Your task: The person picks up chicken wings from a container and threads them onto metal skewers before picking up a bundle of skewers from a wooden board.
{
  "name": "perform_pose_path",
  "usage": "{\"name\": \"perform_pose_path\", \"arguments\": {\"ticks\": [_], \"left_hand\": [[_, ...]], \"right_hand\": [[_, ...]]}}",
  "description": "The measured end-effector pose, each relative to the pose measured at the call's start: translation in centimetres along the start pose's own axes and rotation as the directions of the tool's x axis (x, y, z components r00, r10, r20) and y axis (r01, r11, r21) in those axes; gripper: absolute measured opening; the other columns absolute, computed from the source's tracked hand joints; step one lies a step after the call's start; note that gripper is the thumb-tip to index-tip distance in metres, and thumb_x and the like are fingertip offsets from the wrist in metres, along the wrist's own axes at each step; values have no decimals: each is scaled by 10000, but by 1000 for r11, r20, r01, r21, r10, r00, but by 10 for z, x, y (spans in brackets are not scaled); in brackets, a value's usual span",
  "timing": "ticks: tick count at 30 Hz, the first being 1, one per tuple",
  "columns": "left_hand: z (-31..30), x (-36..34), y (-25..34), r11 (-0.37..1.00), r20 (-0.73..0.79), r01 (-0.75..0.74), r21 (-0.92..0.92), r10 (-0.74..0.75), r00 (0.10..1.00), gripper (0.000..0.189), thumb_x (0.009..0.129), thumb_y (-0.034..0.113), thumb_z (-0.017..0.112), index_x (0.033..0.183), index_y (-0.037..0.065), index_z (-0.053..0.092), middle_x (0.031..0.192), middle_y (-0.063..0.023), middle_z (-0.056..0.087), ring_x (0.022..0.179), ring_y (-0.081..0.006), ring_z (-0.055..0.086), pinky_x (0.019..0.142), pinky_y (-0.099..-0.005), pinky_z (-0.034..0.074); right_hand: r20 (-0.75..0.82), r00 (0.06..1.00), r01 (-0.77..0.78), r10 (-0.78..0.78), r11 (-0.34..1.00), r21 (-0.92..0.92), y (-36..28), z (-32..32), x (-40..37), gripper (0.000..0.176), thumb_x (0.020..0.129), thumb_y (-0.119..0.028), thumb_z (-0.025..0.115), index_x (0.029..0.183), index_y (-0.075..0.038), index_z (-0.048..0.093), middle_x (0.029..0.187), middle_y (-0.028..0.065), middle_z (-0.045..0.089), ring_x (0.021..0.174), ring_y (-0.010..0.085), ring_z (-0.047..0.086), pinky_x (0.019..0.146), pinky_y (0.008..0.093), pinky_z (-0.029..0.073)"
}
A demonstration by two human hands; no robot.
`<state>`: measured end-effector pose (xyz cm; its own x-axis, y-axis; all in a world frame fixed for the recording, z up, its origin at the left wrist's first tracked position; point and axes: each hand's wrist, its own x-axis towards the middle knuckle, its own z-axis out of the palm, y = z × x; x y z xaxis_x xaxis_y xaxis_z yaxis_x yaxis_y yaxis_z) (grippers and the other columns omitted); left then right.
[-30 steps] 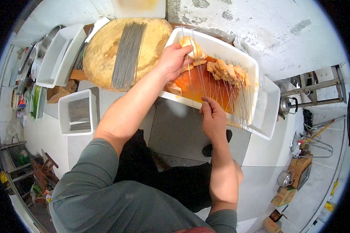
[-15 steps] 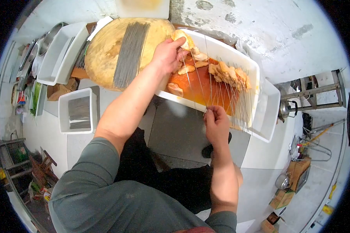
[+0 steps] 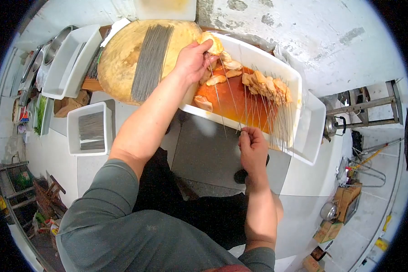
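Note:
My left hand (image 3: 196, 60) is closed around a yellowish piece of chicken (image 3: 212, 42), apparently a wing, above the left end of a white tub (image 3: 296, 113). Thin metal skewers run down from around that hand toward the tub's near edge. One skewer (image 3: 218, 96) has its lower end sticking out past the rim. At the near side, my right hand (image 3: 254, 147) pinches the lower end of a skewer between thumb and fingers. Reddish marinade (image 3: 231, 97) fills the tub, with loose chicken pieces (image 3: 203, 103) in it. Skewered chicken (image 3: 267, 86) lies in a row at the right.
A round wooden board (image 3: 118, 59) left of the tub carries a bundle of skewers (image 3: 152, 63). More skewers lie in a small white bin (image 3: 71, 131) below it. Another white tub (image 3: 313, 136) stands at the right. A rough white wall (image 3: 322, 59) closes off the back.
My left hand has shifted slightly left with the chicken. A skewer's lower end now shows apart from my right hand, left of it. My right hand has moved slightly down.

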<state>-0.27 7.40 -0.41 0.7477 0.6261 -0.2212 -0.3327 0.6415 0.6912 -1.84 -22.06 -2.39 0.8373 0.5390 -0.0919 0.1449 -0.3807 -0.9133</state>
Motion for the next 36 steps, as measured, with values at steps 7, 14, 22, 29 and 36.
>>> {"name": "perform_pose_path", "arguments": {"ticks": [7, 14, 22, 29, 36], "left_hand": [[-1, 1, 1, 1000, 5, 11, 29, -11, 1000, 210, 932, 154, 574, 1025, -31, 536, 925, -125, 622, 739, -193, 630, 569, -225, 535], [5, -6, 1, 998, 23, 27, 56, -28, 999, 203, 931, 160, 576, 1001, -28, 548, 929, -126, 620, 745, -190, 630, 591, -225, 549], [-2, 2, 0, 999, -22, 24, 23, -24, 999, 234, 944, 176, 555, 1027, -43, 550, 950, -133, 621, 777, -206, 636, 619, -235, 566], [-1, 1, 0, 999, -5, 2, 42, -2, 1000, 224, 938, 154, 564, 1034, -48, 542, 961, -142, 621, 787, -211, 644, 609, -240, 572], [2, -1, -1, 1000, -14, 24, 12, -24, 1000, 217, 938, 140, 561, 1046, -46, 530, 983, -145, 614, 800, -222, 645, 617, -251, 583]], "right_hand": [[-6, 1000, 18, -18, 1000, 4, 0, 1, 1, 147, 888, -150, 595, 928, -9, 610, 786, 111, 653, 713, 174, 606, 687, 309, 490], [11, 1000, -9, 8, 999, 36, -4, 1, 0, 148, 889, -153, 593, 933, -12, 611, 781, 109, 652, 715, 177, 610, 686, 310, 491], [6, 1000, 3, -3, 1000, -17, -5, 1, -1, 142, 894, -152, 583, 921, -15, 609, 780, 101, 653, 708, 172, 606, 674, 309, 487], [-6, 1000, 28, -28, 1000, -12, -1, 2, -1, 147, 892, -155, 588, 924, -13, 609, 781, 108, 653, 712, 189, 614, 678, 318, 489], [-10, 1000, 12, -12, 1000, -3, -5, 1, -2, 147, 891, -155, 587, 919, -13, 611, 790, 116, 656, 720, 196, 619, 682, 324, 492]]}}
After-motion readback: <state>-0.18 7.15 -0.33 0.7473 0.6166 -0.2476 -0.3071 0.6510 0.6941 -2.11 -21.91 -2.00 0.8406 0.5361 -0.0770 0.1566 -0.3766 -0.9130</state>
